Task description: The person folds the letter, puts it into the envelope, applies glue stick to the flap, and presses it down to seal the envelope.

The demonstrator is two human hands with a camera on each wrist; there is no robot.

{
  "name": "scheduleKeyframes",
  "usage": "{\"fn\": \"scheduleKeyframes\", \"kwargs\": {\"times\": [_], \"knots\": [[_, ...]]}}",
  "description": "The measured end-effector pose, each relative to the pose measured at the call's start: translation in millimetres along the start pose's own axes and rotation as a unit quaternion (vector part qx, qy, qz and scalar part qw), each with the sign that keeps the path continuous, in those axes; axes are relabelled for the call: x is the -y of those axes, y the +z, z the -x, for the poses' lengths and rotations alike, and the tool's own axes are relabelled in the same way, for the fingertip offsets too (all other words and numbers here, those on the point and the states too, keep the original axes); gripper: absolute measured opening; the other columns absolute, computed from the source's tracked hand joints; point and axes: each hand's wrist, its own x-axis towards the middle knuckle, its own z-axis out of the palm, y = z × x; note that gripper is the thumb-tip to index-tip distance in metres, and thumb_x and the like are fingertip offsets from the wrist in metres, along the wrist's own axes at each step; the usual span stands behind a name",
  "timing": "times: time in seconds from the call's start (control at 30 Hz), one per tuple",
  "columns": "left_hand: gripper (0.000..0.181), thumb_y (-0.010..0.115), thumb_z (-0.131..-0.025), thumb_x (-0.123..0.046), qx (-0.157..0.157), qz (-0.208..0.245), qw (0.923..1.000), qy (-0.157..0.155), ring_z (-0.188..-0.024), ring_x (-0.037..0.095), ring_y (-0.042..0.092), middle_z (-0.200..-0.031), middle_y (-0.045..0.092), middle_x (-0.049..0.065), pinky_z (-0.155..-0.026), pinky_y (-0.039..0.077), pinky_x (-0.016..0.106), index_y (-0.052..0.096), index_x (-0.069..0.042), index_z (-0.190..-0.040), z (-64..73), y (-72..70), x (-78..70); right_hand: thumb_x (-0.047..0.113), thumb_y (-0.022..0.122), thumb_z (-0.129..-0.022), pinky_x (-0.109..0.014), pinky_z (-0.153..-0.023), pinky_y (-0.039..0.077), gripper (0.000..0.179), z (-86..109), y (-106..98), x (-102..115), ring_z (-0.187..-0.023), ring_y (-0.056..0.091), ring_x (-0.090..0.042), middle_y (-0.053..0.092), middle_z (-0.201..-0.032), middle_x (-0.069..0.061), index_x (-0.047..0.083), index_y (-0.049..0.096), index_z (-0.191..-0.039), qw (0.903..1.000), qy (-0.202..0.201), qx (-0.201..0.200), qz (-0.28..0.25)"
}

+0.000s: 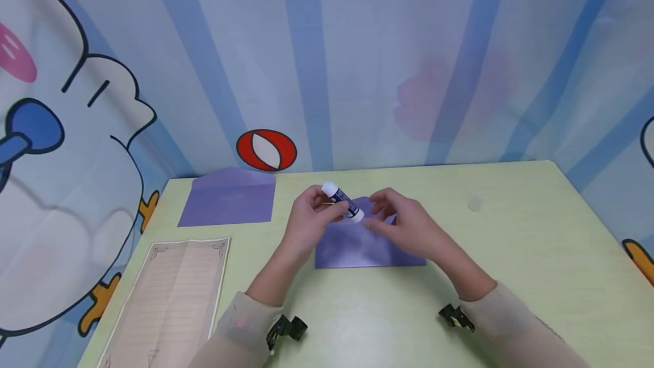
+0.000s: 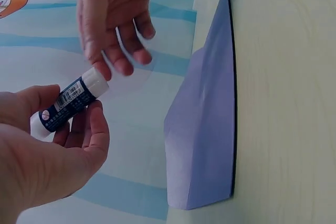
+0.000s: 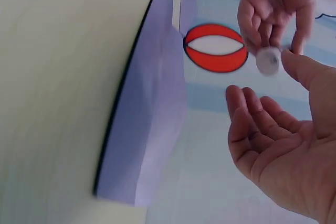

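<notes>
A dark blue glue stick [image 1: 345, 202] with white ends is pinched between the thumb and fingers of my left hand [image 1: 310, 216]. It tilts above a purple envelope [image 1: 368, 249] whose flap stands open toward the back. In the left wrist view the printed label and barcode of the glue stick [image 2: 71, 98] show. My right hand [image 1: 409, 225] is just right of the stick's lower white end, fingers loosely bent with nothing held. From the right wrist view, that hand [image 3: 283, 140] has its thumb near the round white end [image 3: 268, 61].
A second purple envelope [image 1: 230, 200] lies at the table's back left, its flap up. In front of it is a lined, bordered sheet of letter paper [image 1: 176, 294]. A small round translucent piece [image 1: 474, 204] sits right of my hands. A printed cloth wall [image 1: 357, 72] rises behind the table.
</notes>
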Motion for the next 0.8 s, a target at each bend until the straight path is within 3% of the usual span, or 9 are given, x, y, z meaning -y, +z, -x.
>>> {"fn": "scheduleKeyframes", "kwargs": {"times": [0.27, 0.5, 0.67, 0.8], "knots": [[0.034, 0.079, -0.098, -0.012, -0.007, 0.073, 0.9969, -0.030, -0.104, 0.025, 0.073, -0.116, 0.071, 0.015, -0.094, 0.060, 0.037, 0.060, -0.001, -0.124, 4.3, 2.9, 1.9, 0.022, 0.081, -0.097, -0.036, -0.076, 0.059, 0.040, -5.4, 22.9, 6.6, -0.093, 0.071, -0.019, 0.073, -0.109, -0.005, 0.008, 0.061, -0.128, 0.9948, 0.011, -0.036, -0.094], [0.032, 0.079, -0.098, -0.013, -0.026, 0.114, 0.9921, -0.045, -0.100, 0.021, 0.075, -0.113, 0.074, 0.013, -0.093, 0.060, 0.036, 0.060, -0.001, -0.121, 3.4, 5.1, 3.7, 0.017, 0.078, -0.099, -0.033, -0.078, 0.059, 0.029, -5.1, 27.1, 4.6, -0.092, 0.074, -0.033, 0.075, -0.102, -0.008, 0.007, 0.062, -0.121, 0.9869, 0.004, -0.066, -0.147], [0.033, 0.080, -0.097, -0.010, -0.027, 0.116, 0.9920, -0.042, -0.102, 0.022, 0.074, -0.115, 0.073, 0.014, -0.093, 0.060, 0.035, 0.059, -0.001, -0.122, 4.7, 6.6, 1.8, 0.017, 0.073, -0.103, -0.043, -0.084, 0.061, 0.028, -6.0, 26.0, -0.5, -0.093, 0.073, -0.041, 0.074, -0.105, -0.018, 0.003, 0.063, -0.124, 0.9807, 0.015, -0.053, -0.187], [0.034, 0.080, -0.096, -0.008, -0.022, 0.103, 0.9940, -0.029, -0.103, 0.022, 0.073, -0.115, 0.073, 0.014, -0.094, 0.060, 0.035, 0.059, -0.001, -0.122, 4.5, 7.5, 1.6, 0.022, 0.062, -0.110, -0.044, -0.082, 0.059, 0.029, -8.0, 23.2, -3.1, -0.091, 0.073, -0.035, 0.072, -0.108, -0.025, -0.003, 0.064, -0.126, 0.9727, 0.048, -0.019, -0.226]]}}
